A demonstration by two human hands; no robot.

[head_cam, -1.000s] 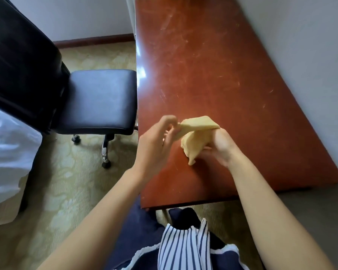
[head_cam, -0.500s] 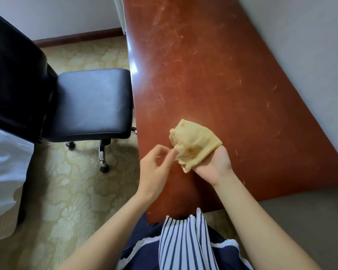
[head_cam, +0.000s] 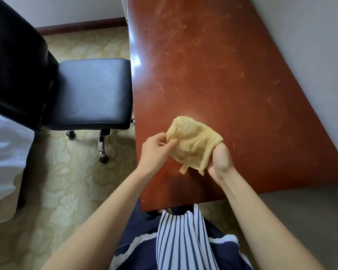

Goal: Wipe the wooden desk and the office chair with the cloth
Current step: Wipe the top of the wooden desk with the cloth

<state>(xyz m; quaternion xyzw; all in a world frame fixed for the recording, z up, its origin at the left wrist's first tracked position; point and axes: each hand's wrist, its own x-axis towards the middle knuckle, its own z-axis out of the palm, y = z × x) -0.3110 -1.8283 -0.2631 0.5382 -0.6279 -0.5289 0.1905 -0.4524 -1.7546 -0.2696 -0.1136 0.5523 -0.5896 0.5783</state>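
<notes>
Both forearms reach forward from the bottom of the view and meet over the near end of the desk (head_cam: 213,65). The left hand (head_cam: 155,151) is turned with its back to the camera, its thumb and curled fingers pinching the left edge of the cloth (head_cam: 193,141). The right hand (head_cam: 220,162) is turned palm up, the heel of the palm and the base of the thumb bare. Its fingers lie hidden under the cloth draped over them, so I cannot tell whether they are curled or straight. The cloth is pale yellow with a waffle-like weave, rumpled and bunched into a rough pad between the two hands, with a small tag (head_cam: 183,169) hanging from its lower edge. It is held above the desk, near the front left corner. The desk top is glossy reddish-brown wood, marked with many fine pale scratches, and stands along a grey wall (head_cam: 310,45). The chair (head_cam: 92,92), black and padded, stands just beside the desk's left edge on patterned carpet (head_cam: 66,182).
</notes>
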